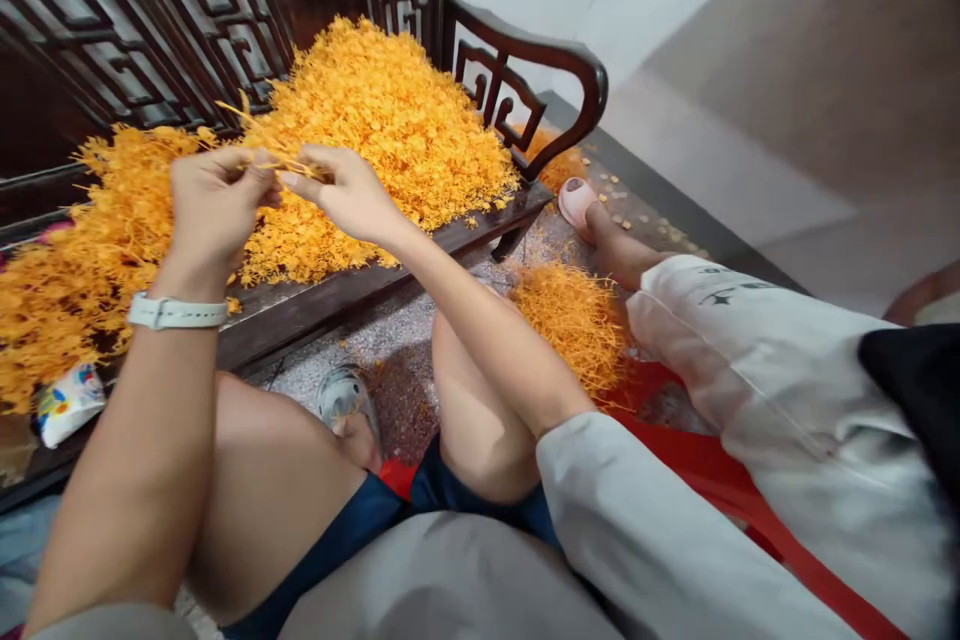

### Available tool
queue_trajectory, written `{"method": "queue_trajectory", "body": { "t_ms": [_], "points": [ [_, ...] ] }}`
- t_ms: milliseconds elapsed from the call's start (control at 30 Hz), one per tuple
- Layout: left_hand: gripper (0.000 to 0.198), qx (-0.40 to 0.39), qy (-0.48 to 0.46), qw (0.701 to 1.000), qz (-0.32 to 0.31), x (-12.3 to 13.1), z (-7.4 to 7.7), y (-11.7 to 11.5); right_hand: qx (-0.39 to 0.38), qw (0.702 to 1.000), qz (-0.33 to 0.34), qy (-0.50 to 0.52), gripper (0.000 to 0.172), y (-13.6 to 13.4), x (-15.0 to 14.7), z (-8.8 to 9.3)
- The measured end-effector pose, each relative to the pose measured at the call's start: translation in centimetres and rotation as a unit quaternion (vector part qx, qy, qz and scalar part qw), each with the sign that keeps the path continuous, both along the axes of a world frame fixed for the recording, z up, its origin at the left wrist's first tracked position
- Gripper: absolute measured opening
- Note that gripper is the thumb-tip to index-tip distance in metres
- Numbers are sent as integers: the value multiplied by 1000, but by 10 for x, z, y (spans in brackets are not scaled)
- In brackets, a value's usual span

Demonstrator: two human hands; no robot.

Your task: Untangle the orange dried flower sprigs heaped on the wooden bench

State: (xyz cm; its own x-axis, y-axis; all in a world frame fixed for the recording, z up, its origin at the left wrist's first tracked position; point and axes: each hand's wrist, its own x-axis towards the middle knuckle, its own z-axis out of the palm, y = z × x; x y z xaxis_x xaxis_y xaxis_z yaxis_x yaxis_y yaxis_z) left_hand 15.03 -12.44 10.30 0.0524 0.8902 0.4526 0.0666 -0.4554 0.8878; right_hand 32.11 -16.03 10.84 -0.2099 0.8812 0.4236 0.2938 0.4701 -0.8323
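Note:
Both my hands are raised over a dark wooden bench (307,320) heaped with yellow-orange stringy material (390,120). My left hand (225,185), with a pale watch band (178,312) on its wrist, is closed in a pinch on a thin yellow strand (259,132). Close beside it, my right hand (341,190) pinches yellow strands too, thumb and forefinger together. The fingertips of the two hands nearly meet. Part of the strand sticks up to the left, above my left hand.
A carved armrest (592,85) bounds the bench on the right. Another yellow pile (570,320) lies on the floor by a red thing (675,450). Another person's leg in light trousers (750,350) is at the right. A white packet (71,405) sits at the left.

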Motion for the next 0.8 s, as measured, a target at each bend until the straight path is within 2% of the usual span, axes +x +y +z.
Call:
{"method": "queue_trajectory", "body": {
  "t_ms": [100, 167, 300, 400, 467, 533, 633, 667, 733, 767, 800],
  "points": [
    [25, -8, 72, 997, -19, -5, 2, -22, -54, 999, 0, 8, 33, -19, -1, -1],
    [29, -18, 95, 995, -28, -11, 6, -31, -73, 997, 12, -3, 32, -29, -4, 5],
    [36, -24, 51, 997, -53, -25, 17, -34, -39, 998, -5, -52, 30, -41, -4, 35],
    [36, -10, 6, 998, -64, -25, 27, -32, -10, 998, -22, -64, 32, -38, 0, 56],
    [31, -14, -20, 999, -34, -20, 32, -32, 0, 996, -14, -86, 32, -31, -4, 65],
    [26, -31, -57, 998, 23, -16, 33, -28, 13, 990, -24, -135, 28, -27, -16, 71],
    [20, -61, -129, 982, 126, -23, 27, -7, 46, 961, -42, -269, 16, -36, -48, 78],
    [20, -73, -154, 970, 173, -32, 22, 4, 56, 946, -28, -318, 16, -43, -59, 78],
    [25, -101, -187, 940, 268, -54, 9, 28, 71, 921, 61, -378, 22, -55, -78, 76],
    [32, -107, -171, 936, 290, -64, 2, 40, 71, 916, 82, -387, 24, -58, -84, 74],
    [36, -104, -127, 953, 256, -71, -5, 51, 69, 918, 95, -378, 24, -57, -88, 71]
  ]
}}
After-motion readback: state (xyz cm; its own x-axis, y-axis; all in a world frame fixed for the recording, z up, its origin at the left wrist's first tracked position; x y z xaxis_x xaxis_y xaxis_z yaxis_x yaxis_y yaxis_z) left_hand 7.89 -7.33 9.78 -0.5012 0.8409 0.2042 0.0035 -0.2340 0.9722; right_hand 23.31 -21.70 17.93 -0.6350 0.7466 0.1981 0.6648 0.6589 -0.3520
